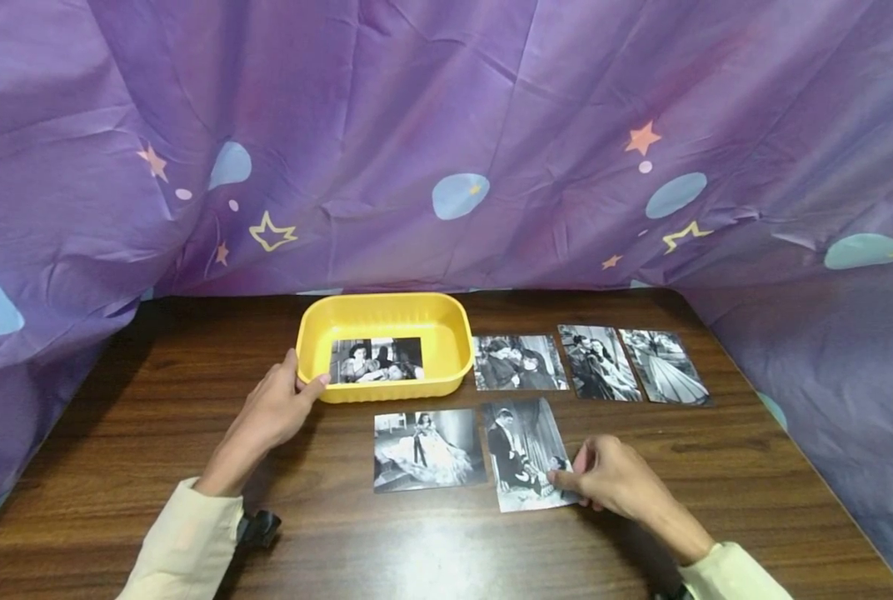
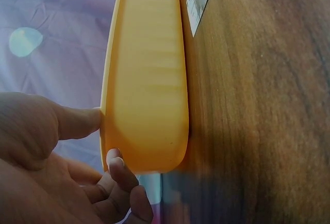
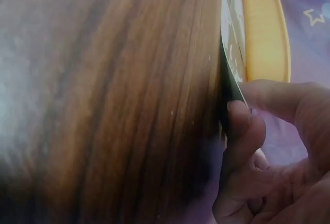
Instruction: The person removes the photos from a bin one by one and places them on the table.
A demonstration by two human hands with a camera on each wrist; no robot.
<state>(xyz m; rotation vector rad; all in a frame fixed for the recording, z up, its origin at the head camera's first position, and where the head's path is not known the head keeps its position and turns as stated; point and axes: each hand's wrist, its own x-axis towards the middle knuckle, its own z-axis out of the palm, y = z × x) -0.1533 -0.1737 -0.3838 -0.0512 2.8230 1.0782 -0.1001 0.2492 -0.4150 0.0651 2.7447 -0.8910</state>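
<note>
My left hand [image 1: 277,404] holds the near left corner of a yellow plastic tray [image 1: 386,389], thumb on the rim and fingers curled against the outer wall, as the left wrist view shows. Inside the tray lies a black-and-white photo [image 1: 376,361]. With thumb and fingers my right hand [image 1: 619,479] pinches the lower right corner of another black-and-white photo [image 1: 521,450] of a standing figure in a dark suit. In the right wrist view that photo's held edge [image 3: 238,87] is tilted up off the table. Beside it on the left lies a photo [image 1: 427,450] of a figure in a wide pale gown.
Right of the tray, a photo of people close together [image 1: 520,363], a tilted upright photo [image 1: 599,363] and a photo with a long gown [image 1: 667,367] lie in a row. A purple patterned cloth [image 1: 386,125] hangs behind the brown wooden table [image 1: 326,542].
</note>
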